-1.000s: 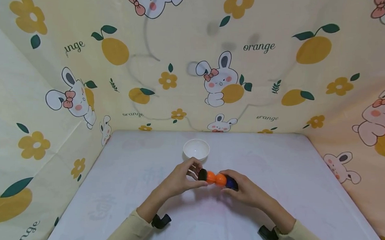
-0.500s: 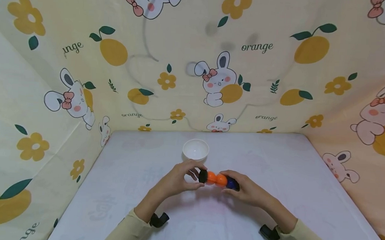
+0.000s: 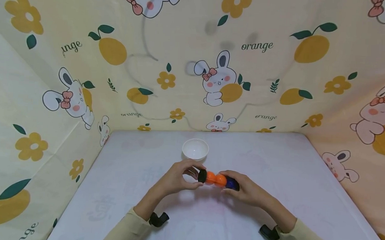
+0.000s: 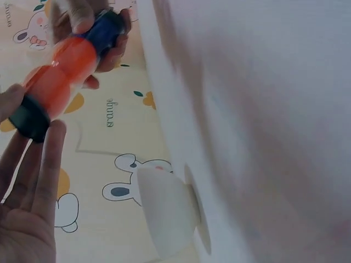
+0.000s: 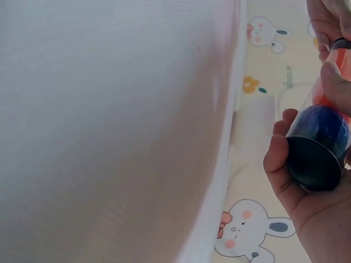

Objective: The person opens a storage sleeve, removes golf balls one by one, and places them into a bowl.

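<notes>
A clear tube (image 3: pixel 216 179) with orange and blue balls inside and a black cap on each end is held level above the table. My left hand (image 3: pixel 178 177) pinches the left black cap (image 4: pixel 30 119) between thumb and fingertips, its palm off the tube. Around the blue-ball end curl the fingers and thumb of my right hand (image 3: pixel 249 189). The right wrist view shows the other black cap (image 5: pixel 312 166) facing the camera, with a blue ball (image 5: pixel 323 125) just behind it.
A white bowl (image 3: pixel 195 149) stands on the white-covered table (image 3: pixel 258 155), just beyond my left hand. Printed cloth walls (image 3: pixel 183 37) with rabbits and oranges surround the table at the back and both sides.
My left fingertips have shifted slightly over the edge of the left black cap. The tube and my right hand stay nearly in place.
</notes>
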